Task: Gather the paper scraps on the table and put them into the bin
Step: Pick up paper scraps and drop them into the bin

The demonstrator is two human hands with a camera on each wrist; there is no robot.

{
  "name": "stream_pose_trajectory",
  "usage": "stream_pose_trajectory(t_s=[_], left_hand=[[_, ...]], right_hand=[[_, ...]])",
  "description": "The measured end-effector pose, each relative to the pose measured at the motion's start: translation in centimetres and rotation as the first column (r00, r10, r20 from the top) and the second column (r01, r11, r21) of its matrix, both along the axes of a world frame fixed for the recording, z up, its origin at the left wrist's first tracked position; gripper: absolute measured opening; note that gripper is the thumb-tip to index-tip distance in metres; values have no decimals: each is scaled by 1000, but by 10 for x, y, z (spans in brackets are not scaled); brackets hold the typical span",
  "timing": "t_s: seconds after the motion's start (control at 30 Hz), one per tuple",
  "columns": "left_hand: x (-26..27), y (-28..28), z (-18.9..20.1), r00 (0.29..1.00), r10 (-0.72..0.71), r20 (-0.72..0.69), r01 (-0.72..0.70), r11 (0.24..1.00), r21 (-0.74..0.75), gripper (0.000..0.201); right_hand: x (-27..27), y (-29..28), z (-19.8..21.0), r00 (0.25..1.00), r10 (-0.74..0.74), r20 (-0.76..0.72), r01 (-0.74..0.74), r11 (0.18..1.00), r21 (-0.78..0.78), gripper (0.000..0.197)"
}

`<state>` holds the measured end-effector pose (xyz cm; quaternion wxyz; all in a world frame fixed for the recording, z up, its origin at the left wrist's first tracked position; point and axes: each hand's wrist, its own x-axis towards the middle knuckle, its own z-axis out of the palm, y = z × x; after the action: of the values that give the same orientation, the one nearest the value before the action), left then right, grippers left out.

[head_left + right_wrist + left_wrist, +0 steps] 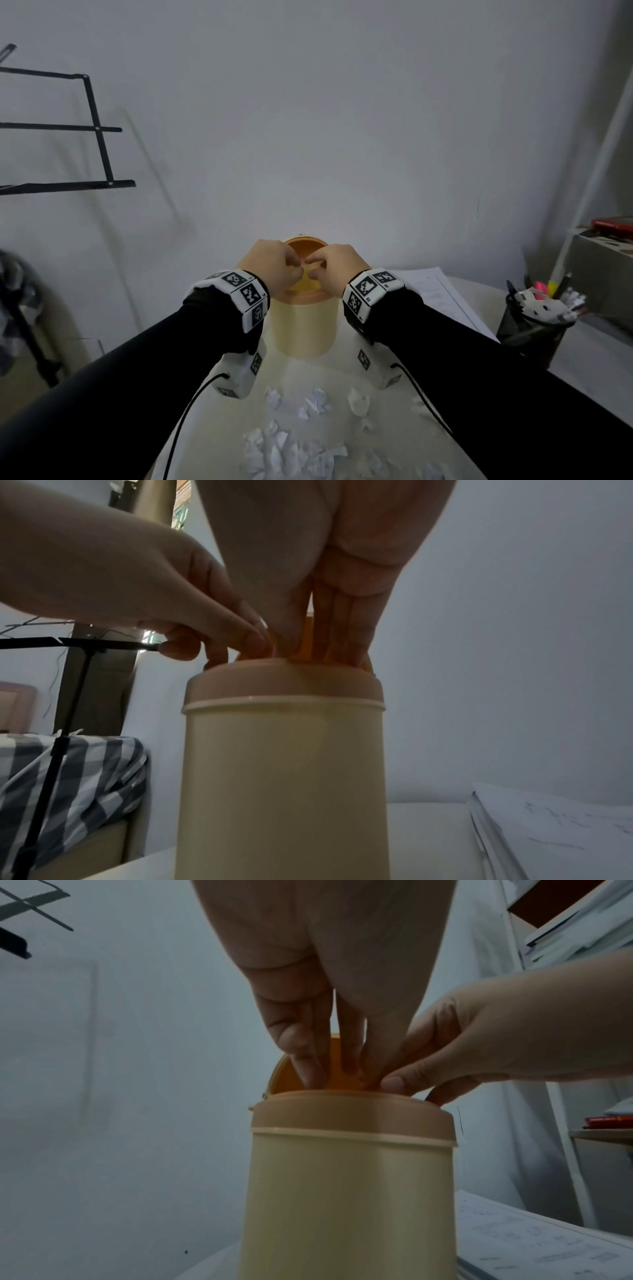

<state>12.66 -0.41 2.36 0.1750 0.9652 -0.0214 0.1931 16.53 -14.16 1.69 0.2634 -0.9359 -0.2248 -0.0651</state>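
Observation:
A cream bin with a tan collar stands at the far side of the table. Its orange swing flap is tipped up at the back. Both hands meet over its mouth. My left hand points its fingers straight down into the opening. My right hand does the same from the other side, its fingers extended downward. No paper shows between the fingers in any view. Several crumpled white paper scraps lie on the table near me, behind both wrists.
A stack of printed sheets lies right of the bin, and a black mesh pen holder stands further right. A black stand and a checked cloth are off the table's left edge. The wall is close behind the bin.

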Motion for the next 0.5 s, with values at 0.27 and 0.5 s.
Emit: stream_pose_trajectory(t_s=[0.27, 0.5], left_hand=[[-11, -28, 2, 990, -139, 26, 138, 990, 33, 19], [-22, -83, -23, 852, -286, -439, 401, 895, 195, 29]], right_hand=[[3, -56, -2, 992, -117, 56, 115, 992, 45, 23], [6, -123, -49, 950, -299, -95, 253, 909, -330, 29]])
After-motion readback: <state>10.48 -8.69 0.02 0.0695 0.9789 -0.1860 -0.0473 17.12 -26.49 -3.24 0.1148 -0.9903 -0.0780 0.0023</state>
